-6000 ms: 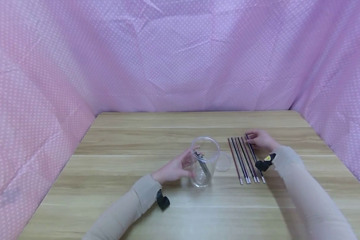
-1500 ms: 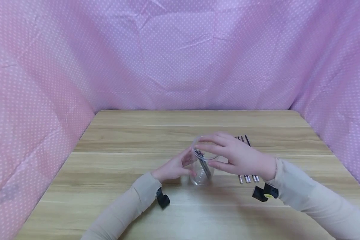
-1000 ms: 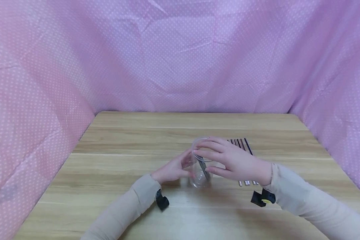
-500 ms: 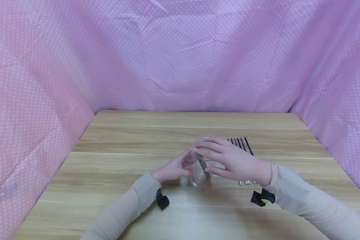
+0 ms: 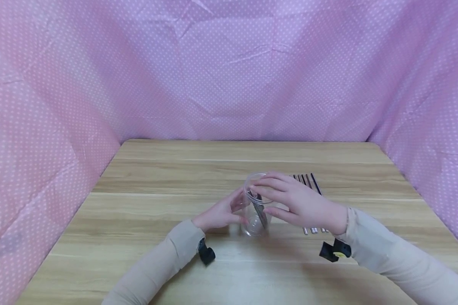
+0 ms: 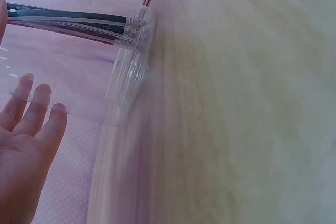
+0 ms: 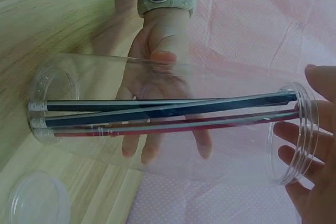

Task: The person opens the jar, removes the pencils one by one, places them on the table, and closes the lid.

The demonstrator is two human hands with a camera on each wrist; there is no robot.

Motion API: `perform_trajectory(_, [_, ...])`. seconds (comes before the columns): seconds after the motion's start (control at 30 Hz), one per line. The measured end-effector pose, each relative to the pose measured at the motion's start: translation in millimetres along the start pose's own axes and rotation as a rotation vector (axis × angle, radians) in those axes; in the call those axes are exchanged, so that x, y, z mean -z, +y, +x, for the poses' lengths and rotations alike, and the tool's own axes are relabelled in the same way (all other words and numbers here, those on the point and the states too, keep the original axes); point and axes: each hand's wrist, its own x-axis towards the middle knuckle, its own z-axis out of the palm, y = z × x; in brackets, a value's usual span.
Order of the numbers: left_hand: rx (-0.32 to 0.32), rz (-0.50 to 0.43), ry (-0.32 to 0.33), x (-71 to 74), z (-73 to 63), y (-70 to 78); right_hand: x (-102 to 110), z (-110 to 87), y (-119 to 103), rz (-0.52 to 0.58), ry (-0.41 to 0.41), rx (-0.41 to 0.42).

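Note:
A tall clear plastic jar (image 5: 253, 226) stands upright on the table, with a few dark and red pencils (image 7: 173, 111) leaning inside, eraser ends down. My left hand (image 5: 219, 214) holds the jar from the left, its spread fingers and thumb seen through the clear wall in the right wrist view. At the mouth is my right hand (image 5: 295, 201), thumb on the near side and fingers curved over the rim. No pencil shows between the right fingers (image 7: 294, 156). Several more pencils (image 5: 309, 182) lie side by side to the right, partly hidden by the right hand.
A clear round lid (image 7: 39, 198) lies flat on the wooden table (image 5: 156, 182) beside the jar, hidden in the head view. Pink dotted cloth (image 5: 229, 84) hangs behind the table and along both sides.
My right hand has left the rightmost pencil on the table and come left to the jar's mouth. Its fingers shift slightly there over the last second. The left hand stays in place.

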Motion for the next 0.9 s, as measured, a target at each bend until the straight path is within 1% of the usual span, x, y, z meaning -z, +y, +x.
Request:
perform_trajectory(0.1, [0.024, 0.006, 0.008, -0.1, -0.2, 0.9, 0, -0.3, 1, 0.029, 0.039, -0.022])
perform_trajectory(0.17, [0.034, 0.001, 0.011, -0.1, -0.3, 0.7, 1, 0.2, 1, 0.049, 0.047, -0.052])
perform_trajectory(0.33, [0.041, -0.002, 0.011, -0.5, -0.8, 0.5, 7, 3.1, 0, 0.166, 0.015, -0.160])
perform_trajectory(0.43, [0.029, 0.000, 0.012, -0.9, -0.5, 0.0, 10, 7.1, 1, 0.222, 0.006, -0.193])
perform_trajectory(0.57, [0.026, -0.001, 0.014, -1.1, -0.3, -1.2, 14, 15.0, 3, 0.225, -0.003, -0.200])
perform_trajectory(0.67, [0.038, -0.004, 0.012, -1.4, -1.0, -0.5, 16, 21.0, 3, 0.217, -0.019, -0.211])
perform_trajectory(0.9, [0.024, -0.014, 0.006, -2.2, -0.4, 0.6, 18, 31.1, 2, 0.179, -0.051, -0.268])
